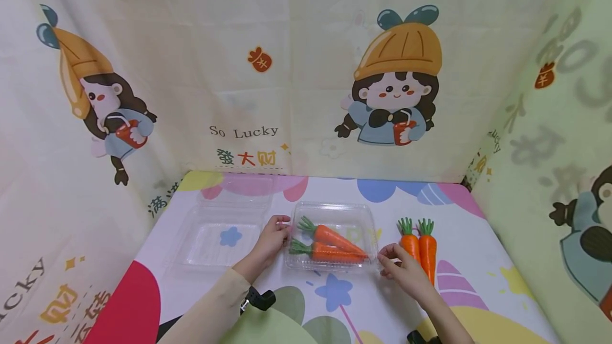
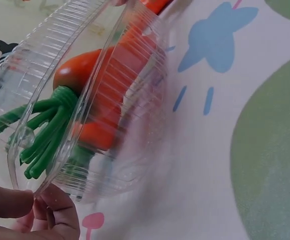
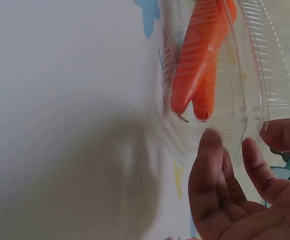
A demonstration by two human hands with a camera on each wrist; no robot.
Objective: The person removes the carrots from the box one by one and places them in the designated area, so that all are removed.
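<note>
A clear plastic clamshell box is in front of me, its lid over its base. Inside it lie two plastic-looking carrots with green tops to the left and tips to the right. My left hand pinches the box's left rim between thumb and curled fingers, plain in the left wrist view. At the opposite end my right hand has thumb and forefinger at either side of the rim corner, the other fingers loosely bent below. In the left wrist view the box appears tilted.
Two more carrots lie side by side on the table, beyond my right hand. To the left lies a second clear clamshell box, lid folded open toward the back. Printed cloth walls enclose the table's back and sides.
</note>
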